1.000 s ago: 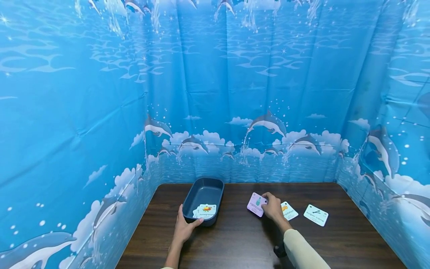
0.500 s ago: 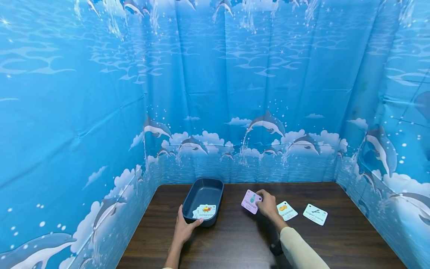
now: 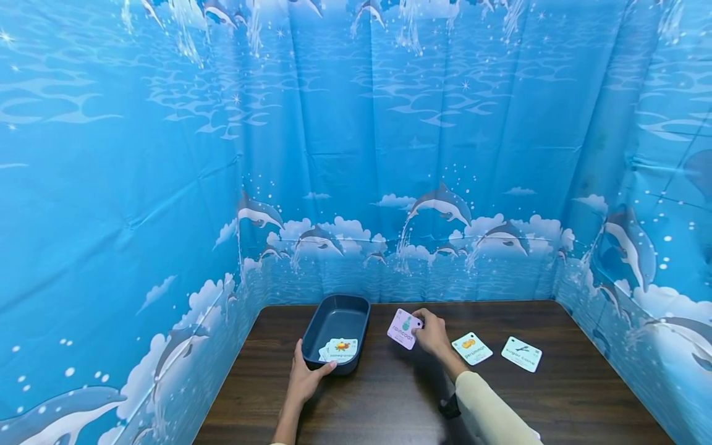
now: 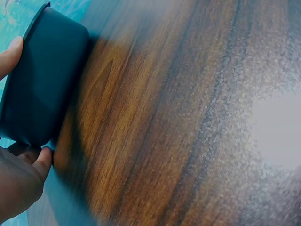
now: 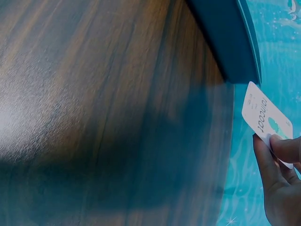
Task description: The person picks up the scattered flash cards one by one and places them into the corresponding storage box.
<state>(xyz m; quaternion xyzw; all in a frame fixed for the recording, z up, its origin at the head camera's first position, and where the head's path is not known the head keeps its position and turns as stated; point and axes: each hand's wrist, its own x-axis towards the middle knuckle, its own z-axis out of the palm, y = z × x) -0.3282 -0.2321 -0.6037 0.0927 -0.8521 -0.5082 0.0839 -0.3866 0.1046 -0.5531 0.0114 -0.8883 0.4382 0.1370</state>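
A pink flash card (image 3: 403,330) reading "raincoat", with a green picture, is pinched at its right edge between the thumb and fingers of my right hand (image 3: 434,335). In the right wrist view the card (image 5: 267,117) tilts above the table. My left hand (image 3: 305,378) grips the near left corner of a dark blue rectangular tray (image 3: 340,301), thumb over the near rim. In the left wrist view its fingers (image 4: 43,162) hold the tray wall (image 4: 49,70). Several cards lie overlapped at the tray's near end, a pomegranate card (image 3: 342,350) on top.
Right of my right hand, a persimmon card (image 3: 472,349) and a sugar cane card (image 3: 521,355) lie on the dark wooden table (image 3: 384,408). Blue dolphin-print curtains (image 3: 411,272) stand at the table's back and sides.
My right hand has carried the raincoat card leftward and slightly away from me, uncovering the persimmon card. My left hand and the tray have stayed in place.
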